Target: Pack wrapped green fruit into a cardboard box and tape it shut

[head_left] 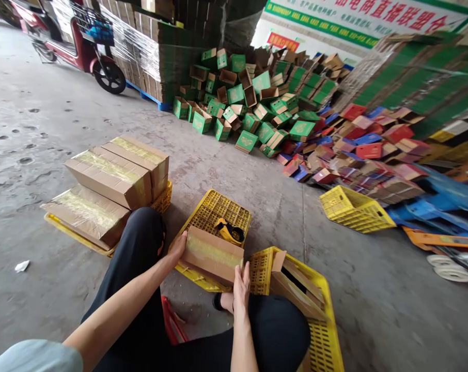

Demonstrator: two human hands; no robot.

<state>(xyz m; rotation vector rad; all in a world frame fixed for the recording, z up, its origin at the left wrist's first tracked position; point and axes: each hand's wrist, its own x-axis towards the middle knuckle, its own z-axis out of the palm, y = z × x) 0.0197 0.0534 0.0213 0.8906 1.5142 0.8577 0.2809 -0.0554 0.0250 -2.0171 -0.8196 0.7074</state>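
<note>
Between my two hands is a brown cardboard box (pixel 213 256) with clear yellowish tape along its top. My left hand (pixel 178 247) grips its left end, and my right hand (pixel 242 284) presses against the right end. Beneath the box stands an upturned yellow plastic crate (pixel 214 204). A yellow and black tape dispenser (pixel 230 231) lies on that crate, just beyond the box. By my right knee, a yellow crate (pixel 327 330) holds an untaped cardboard box (pixel 296 284) with a flap up. To the left, several taped boxes (pixel 106 170) are stacked on a yellow crate (pixel 77 235).
Green boxes (pixel 236 94) and red and blue boxes (pixel 369 150) lie heaped ahead. Another yellow crate (pixel 354 209) sits right, near blue metal equipment (pixel 439 201). A red scooter (pixel 73 44) and wrapped cardboard stacks (pixel 141 51) stand far left. Something red (pixel 174 320) is between my legs.
</note>
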